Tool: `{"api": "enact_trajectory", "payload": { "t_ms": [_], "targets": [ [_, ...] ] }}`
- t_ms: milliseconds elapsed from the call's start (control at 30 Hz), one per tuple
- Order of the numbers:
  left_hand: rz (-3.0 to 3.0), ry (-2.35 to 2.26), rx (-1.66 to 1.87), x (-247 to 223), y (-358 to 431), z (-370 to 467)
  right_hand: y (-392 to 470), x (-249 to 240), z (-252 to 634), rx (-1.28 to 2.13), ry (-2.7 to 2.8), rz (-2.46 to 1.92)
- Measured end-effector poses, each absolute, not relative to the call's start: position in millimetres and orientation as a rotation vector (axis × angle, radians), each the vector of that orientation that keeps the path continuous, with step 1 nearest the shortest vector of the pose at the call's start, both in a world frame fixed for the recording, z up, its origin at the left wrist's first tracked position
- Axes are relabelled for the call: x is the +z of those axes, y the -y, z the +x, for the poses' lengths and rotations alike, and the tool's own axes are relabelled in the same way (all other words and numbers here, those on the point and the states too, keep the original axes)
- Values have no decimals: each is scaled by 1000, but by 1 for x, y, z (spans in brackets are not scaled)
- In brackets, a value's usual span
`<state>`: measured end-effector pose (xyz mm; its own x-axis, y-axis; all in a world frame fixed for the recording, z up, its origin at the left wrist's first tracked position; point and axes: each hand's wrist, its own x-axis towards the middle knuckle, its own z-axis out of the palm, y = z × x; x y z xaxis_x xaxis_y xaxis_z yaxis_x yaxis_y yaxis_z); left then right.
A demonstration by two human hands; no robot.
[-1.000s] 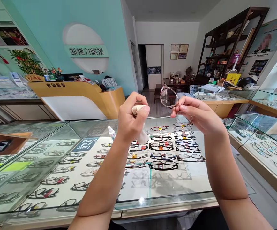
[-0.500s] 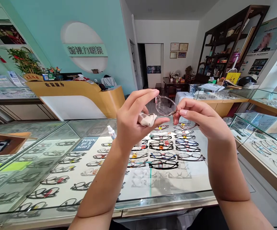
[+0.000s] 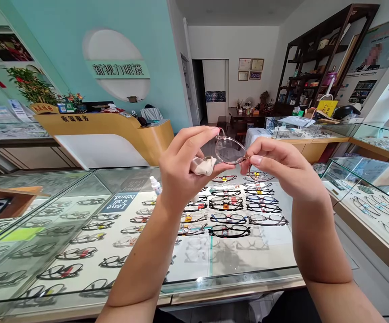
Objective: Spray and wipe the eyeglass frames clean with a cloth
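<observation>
Glasses' (image 3: 230, 151) second lens behind right hand (image 3: 282, 168)

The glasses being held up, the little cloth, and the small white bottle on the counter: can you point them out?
glasses (image 3: 228, 150), head view, on the clear lens between both hands.
cloth (image 3: 201, 165), head view, on the bunched beige fold in the left hand.
bottle (image 3: 155, 185), head view, on its white body.

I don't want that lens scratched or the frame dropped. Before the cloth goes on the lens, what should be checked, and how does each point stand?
1. Right hand pinches the glasses at the frame: ok.
2. Left hand holds the cloth: ok.
3. Left forefinger and thumb bracket the lens rim: ok.
4. Cloth between fingers and lens: not ok, bunched beside it.
5. Cloth free of grit: cannot tell.
6. Spray bottle within reach on the glass counter: ok.
</observation>
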<state>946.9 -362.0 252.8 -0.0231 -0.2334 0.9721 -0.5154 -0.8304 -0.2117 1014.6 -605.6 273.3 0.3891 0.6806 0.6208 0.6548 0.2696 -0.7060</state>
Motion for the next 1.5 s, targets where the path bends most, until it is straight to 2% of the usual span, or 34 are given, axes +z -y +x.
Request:
{"api": "enact_trajectory", "payload": {
  "t_ms": [233, 400, 1000, 1500],
  "targets": [
    [1883, 335, 2065, 246, 359, 946, 600, 272, 1007, -756, 1137, -1463],
    [1760, 243, 1992, 249, 365, 939, 596, 270, 1012, -910, 1162, -1526],
    [1796, 170, 1870, 247, 369, 940, 580, 261, 1016, -694, 1026, -1417],
    [1794, 220, 1871, 244, 361, 948, 577, 256, 1026, -730, 942, -1491]
  ]
}}
